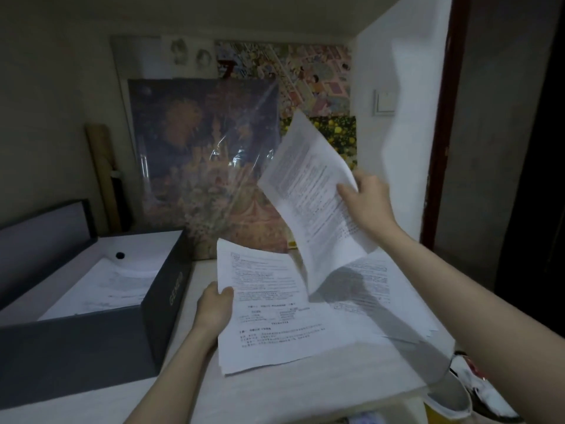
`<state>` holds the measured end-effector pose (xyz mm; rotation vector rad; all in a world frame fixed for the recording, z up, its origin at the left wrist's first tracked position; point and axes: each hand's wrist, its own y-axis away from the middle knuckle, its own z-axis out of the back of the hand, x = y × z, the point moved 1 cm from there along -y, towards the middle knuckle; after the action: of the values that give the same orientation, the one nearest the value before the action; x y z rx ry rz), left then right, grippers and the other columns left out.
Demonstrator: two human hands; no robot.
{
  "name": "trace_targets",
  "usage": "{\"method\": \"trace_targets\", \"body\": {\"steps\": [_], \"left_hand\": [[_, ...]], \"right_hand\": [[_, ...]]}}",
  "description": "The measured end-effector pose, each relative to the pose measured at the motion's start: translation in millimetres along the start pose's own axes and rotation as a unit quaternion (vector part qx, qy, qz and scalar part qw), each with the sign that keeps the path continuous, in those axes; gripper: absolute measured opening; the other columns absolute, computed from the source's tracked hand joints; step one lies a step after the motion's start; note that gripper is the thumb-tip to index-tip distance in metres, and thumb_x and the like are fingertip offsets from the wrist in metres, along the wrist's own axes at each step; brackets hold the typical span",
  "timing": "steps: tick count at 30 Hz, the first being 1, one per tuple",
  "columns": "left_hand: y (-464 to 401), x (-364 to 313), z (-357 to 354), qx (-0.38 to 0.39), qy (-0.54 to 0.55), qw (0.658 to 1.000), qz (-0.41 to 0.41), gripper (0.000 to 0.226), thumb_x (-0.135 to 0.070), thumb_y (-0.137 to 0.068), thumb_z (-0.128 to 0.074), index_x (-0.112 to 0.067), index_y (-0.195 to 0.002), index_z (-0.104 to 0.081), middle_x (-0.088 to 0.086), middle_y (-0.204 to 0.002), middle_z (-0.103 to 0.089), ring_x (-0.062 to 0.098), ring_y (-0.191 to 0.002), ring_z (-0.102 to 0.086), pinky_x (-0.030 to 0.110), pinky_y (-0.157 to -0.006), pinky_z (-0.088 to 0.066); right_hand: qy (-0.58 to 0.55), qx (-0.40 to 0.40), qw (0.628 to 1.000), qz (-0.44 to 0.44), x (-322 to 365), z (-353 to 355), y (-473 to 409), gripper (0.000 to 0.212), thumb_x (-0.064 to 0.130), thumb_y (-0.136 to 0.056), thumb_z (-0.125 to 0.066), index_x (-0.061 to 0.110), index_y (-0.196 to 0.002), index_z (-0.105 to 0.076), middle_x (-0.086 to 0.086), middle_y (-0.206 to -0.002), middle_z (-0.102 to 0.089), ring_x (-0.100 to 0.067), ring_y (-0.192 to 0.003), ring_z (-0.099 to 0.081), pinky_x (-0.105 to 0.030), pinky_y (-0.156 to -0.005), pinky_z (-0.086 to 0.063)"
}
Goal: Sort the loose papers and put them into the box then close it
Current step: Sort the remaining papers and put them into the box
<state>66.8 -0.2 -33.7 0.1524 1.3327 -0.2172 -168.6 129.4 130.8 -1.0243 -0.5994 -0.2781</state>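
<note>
On the white counter, beside the open box: a pile of papers, left hand pinching its edge. Higher up, right hand pinching one lifted sheet. More papers inside the box.

The white table carries the open box and papers.

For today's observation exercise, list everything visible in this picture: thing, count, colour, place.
box: one, dark grey, open, left, papers inside
lifted sheets: a few, white, printed, raised at right
paper stack: one, white, printed, centre of table
table: one, whitish, foreground
posters: several, multicoloured, leaning on back wall
rolled tube: one, tan, behind box
light switch: one, white, right wall
left hand: gripping stack's left edge
right hand: holding lifted sheets
</note>
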Motion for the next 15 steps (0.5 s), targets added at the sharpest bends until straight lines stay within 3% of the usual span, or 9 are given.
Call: {"method": "trace_targets", "body": {"steps": [4, 8, 11, 15], "left_hand": [[-1, -3, 2, 0.000, 0.009, 1.000, 0.016, 0.021, -0.017, -0.089, -0.044, -0.014, -0.092, -0.065, 0.008, -0.094, -0.071, 0.031, -0.084, -0.069, 0.047, -0.079, -0.057], [-1, -4, 1, -0.015, 0.010, 1.000, 0.015, 0.024, -0.013, -0.097, -0.037, -0.008, -0.094, -0.061, 0.011, -0.096, -0.068, 0.028, -0.083, -0.065, 0.030, -0.067, -0.051], [-2, -4, 1, -0.007, 0.018, 1.000, 0.014, 0.030, -0.018, -0.099, -0.037, -0.002, -0.093, -0.062, 0.017, -0.095, -0.069, 0.028, -0.077, -0.064, 0.026, -0.062, -0.046], [2, -8, 1, 0.018, 0.011, 1.000, 0.021, 0.039, -0.031, -0.101, -0.035, -0.004, -0.100, -0.064, 0.013, -0.093, -0.069, 0.023, -0.076, -0.065, 0.024, -0.059, -0.045]], "right_hand": [[-0.153, 0.068, 0.973, -0.158, -15, -21, 15, 0.019, 0.014, -0.090, -0.054, 0.000, -0.094, -0.066, -0.023, -0.091, -0.070, -0.037, -0.078, -0.068, -0.037, -0.060, -0.054], [-0.239, 0.135, 0.913, -0.301, -47, -56, 48, 0.015, 0.011, -0.091, -0.058, -0.001, -0.087, -0.066, -0.025, -0.094, -0.070, -0.031, -0.076, -0.067, -0.041, -0.068, -0.055], [-0.242, 0.172, 0.878, -0.375, -71, -79, 78, 0.018, 0.010, -0.091, -0.060, -0.005, -0.097, -0.067, -0.024, -0.097, -0.070, -0.036, -0.086, -0.069, -0.046, -0.079, -0.055], [-0.141, 0.185, 0.894, -0.383, -90, -102, 96, 0.032, 0.014, -0.093, -0.048, -0.009, -0.112, -0.060, -0.025, -0.112, -0.065, -0.038, -0.102, -0.063, -0.032, -0.081, -0.047]]}}
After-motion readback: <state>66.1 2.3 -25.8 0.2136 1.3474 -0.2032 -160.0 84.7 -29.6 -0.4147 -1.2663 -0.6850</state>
